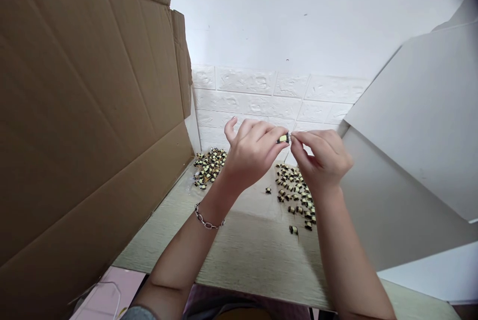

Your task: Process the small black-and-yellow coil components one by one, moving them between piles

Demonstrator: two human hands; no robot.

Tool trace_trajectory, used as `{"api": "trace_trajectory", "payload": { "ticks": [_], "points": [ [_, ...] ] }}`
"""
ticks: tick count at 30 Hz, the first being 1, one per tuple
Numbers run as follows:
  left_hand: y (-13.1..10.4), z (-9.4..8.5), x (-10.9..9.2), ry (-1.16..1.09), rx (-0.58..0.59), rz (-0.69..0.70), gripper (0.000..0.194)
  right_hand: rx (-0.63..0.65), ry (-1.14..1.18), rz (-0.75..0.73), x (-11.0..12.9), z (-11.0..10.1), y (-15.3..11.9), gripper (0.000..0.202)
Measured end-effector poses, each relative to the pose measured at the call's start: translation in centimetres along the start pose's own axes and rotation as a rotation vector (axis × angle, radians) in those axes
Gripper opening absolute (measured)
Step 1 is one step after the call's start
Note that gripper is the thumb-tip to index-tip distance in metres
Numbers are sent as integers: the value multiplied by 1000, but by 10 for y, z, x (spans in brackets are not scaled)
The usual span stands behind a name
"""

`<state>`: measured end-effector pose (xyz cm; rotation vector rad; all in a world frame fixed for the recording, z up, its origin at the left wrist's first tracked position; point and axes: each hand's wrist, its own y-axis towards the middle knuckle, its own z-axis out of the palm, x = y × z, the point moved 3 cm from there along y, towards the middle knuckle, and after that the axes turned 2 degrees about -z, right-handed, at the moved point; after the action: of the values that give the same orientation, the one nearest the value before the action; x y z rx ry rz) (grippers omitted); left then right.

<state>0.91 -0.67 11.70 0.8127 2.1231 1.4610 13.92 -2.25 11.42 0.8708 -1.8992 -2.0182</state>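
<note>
Between the thumb and fingers of my left hand [254, 151] is a small transformer [284, 139], black at its ends with a yellow-wrapped middle and thin pins pointing right. My right hand [321, 156] pinches at those pins with thumb and forefinger; whether a fine wire lies in the pinch is too small to tell. Both hands are raised above the table. Below and left lies a heap of similar transformers [209, 165]. More transformers [295, 185] are spread out beneath my right hand. A single transformer [268, 190] sits between the two groups.
A tall cardboard sheet [93, 101] walls off the left side. Pale panels [418, 126] lean on the right. Behind the wooden table [242, 250] stands a white brick-patterned wall [246, 81]. One transformer [294, 230] lies nearer the front edge.
</note>
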Motion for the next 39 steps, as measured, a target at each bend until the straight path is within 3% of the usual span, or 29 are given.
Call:
{"api": "trace_trajectory", "payload": {
  "ticks": [8,11,15,24,33,39],
  "points": [
    [2,-2,3,-134,94,-73,21,6,18,42,0,1,-1,16],
    [4,-3,5,-329,163,-138,20,-13,27,72,2,-1,1,14],
    [5,0,5,-751,202,-246,18,-55,36,119,8,-5,6,15],
    [-4,28,1,-1621,412,-604,20,-73,10,141,11,-6,8,11],
    [-15,43,1,-2030,514,-1141,14,-10,65,208,4,5,2,9],
    [-19,50,9,-2034,605,-1303,17,146,155,213,-2,16,-3,9]
  ]
}}
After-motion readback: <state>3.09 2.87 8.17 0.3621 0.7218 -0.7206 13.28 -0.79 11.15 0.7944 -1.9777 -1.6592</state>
